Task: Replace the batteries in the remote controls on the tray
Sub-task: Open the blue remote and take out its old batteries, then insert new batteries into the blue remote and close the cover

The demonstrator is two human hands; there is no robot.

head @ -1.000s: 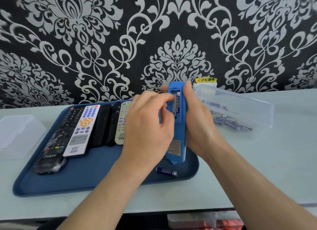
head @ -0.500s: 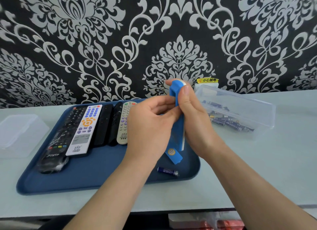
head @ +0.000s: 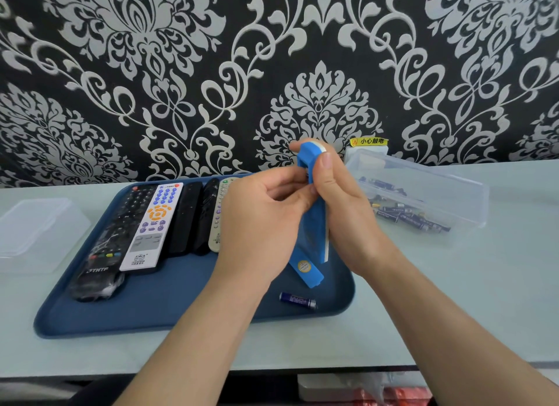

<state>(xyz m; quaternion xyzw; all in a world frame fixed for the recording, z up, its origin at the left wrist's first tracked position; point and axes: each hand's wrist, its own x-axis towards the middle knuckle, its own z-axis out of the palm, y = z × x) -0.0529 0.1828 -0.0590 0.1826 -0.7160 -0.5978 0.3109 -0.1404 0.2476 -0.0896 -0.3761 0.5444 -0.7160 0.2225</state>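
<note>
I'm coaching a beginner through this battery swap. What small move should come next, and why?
Probably ease the left hand back, drawing out any cell left inside. It pinches at the top of the blue remote, which the right hand holds upright. One loose battery lies on the tray. Whether anything is in the pinch is hidden.

My blue remote (head: 314,224) looks like matt plastic, with a glossy round sticker (head: 304,266). The tray (head: 169,302) is smooth dark blue plastic with soft shine. The battery (head: 298,300) has glossy wrap and a metal end. The box (head: 438,190) is clear, smooth plastic.
</note>
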